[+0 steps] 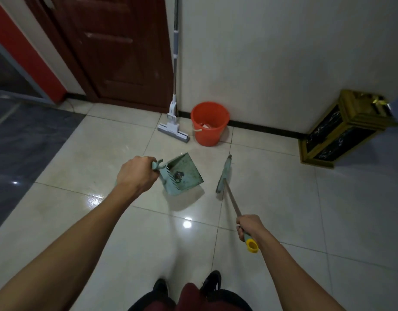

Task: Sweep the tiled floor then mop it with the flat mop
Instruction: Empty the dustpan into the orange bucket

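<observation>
My left hand [135,173] grips the handle of a pale green dustpan [183,176], held above the glossy tiled floor [272,198]; a small dark clump of dirt lies inside it. My right hand [248,228] holds the broom [225,176] by its wooden stick near the yellow end cap, the green head seen edge-on to the right of the dustpan. The flat mop [173,127] stands against the wall corner, its head resting on the tiles. An orange bucket [210,124] sits right of the mop head.
A dark red door [117,52] is behind the mop. A black and gold bin [341,129] stands by the wall at the right. Darker grey flooring [20,140] runs along the left. My shoes [212,282] show at the bottom.
</observation>
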